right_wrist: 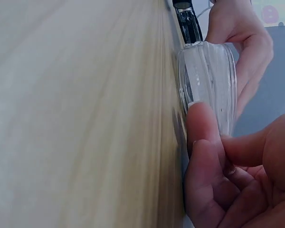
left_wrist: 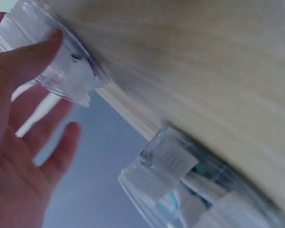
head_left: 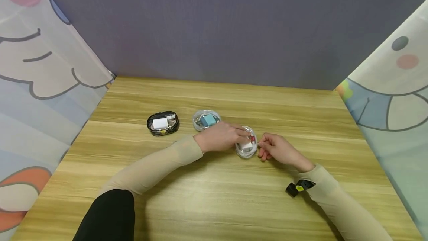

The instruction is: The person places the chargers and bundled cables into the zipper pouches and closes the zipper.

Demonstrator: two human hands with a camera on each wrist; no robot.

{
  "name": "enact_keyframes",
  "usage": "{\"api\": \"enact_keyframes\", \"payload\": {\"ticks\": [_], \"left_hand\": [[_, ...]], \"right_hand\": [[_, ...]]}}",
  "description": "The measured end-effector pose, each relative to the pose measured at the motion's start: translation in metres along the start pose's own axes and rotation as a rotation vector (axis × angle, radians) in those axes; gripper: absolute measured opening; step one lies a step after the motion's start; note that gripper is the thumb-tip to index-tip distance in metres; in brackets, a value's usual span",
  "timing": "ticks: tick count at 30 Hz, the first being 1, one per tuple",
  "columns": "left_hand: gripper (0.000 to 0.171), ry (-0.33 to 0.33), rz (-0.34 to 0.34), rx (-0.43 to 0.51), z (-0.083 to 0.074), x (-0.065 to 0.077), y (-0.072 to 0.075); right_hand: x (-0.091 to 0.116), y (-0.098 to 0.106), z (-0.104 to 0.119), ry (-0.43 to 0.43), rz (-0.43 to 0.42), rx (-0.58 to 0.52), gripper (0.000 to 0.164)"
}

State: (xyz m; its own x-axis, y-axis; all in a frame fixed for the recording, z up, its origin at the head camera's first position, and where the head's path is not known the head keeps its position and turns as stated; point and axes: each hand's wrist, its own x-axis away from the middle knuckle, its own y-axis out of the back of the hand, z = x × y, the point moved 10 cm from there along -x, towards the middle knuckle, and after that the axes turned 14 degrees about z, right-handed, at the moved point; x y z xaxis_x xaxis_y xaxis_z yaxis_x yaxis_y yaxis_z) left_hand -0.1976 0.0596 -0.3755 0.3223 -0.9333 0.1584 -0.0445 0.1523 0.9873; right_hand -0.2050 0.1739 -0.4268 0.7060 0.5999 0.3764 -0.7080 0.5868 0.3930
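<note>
A clear oval case with a white charger, a coiled white cable and a bit of red inside lies between both hands. My left hand reaches over it from the left and grips it, fingers across its top. In the left wrist view, the thumb presses along the side of the clear case. At the opposite end, my right hand pinches the case's edge between thumb and index finger, the other fingers curled. The right wrist view shows the clear case standing low on the wooden table, its pinched edge hidden behind the fingertips.
Left of the hands is another clear case holding a blue-green charger. Farther left sits a black-based case with a white charger and cable. A grey panel rises behind the wooden table; printed cloths hang at both sides.
</note>
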Motion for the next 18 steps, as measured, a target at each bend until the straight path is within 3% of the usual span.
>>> {"api": "enact_keyframes", "payload": {"ticks": [3,6,13,18], "left_hand": [[0.035,-0.067,-0.048,-0.010,-0.0068,0.0010,0.0038],[0.030,-0.081,-0.053,0.010,-0.0091,-0.0001,0.0034],[0.029,-0.006,0.008,0.009,-0.0046,-0.0030,0.0009],[0.035,0.010,0.022,-0.009,-0.0049,-0.0039,-0.0001]], "right_hand": [[-0.0021,0.0019,-0.0016,0.002,-0.020,-0.029,0.015],[-0.0032,0.0037,-0.0006,0.011,-0.032,-0.043,0.015],[0.0005,0.0054,0.0044,0.013,-0.004,0.069,0.017],[0.0041,0.0011,0.0043,0.027,0.057,0.095,0.017]]}}
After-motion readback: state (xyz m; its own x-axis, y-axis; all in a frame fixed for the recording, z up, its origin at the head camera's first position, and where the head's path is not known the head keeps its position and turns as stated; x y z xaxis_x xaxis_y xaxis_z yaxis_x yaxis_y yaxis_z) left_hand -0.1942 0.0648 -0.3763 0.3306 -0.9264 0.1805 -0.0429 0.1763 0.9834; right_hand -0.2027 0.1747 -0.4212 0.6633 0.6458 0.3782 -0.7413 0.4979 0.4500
